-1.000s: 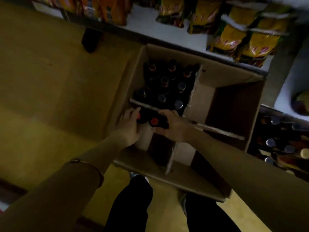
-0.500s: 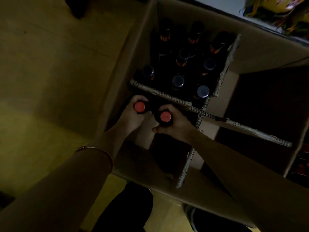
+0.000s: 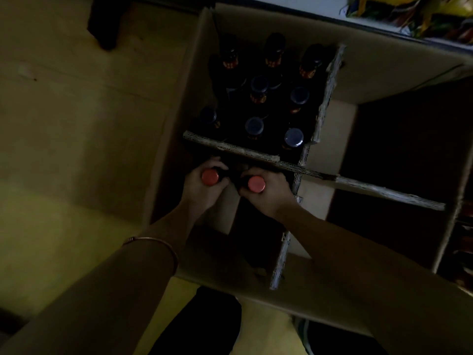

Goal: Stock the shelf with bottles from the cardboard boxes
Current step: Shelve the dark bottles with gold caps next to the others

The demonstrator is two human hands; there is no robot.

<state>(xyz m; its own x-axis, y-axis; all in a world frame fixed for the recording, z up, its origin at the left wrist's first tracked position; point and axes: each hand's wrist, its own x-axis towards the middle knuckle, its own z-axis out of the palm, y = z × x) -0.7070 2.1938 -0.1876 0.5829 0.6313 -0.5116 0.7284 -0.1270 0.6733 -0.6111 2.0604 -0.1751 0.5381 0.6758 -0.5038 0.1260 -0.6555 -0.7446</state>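
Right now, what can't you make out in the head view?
- Bodies of the two red-capped bottles: hidden by the left hand, the right hand and shadow.
- Labels of the dark-capped bottles: too dim.
- Right compartments of the cardboard box: in shadow.
- Shelf packets: cut off by the top edge.

No text can be read: the orange neck labels on the dark glass bottles [image 3: 258,98] are blurred and too dim.
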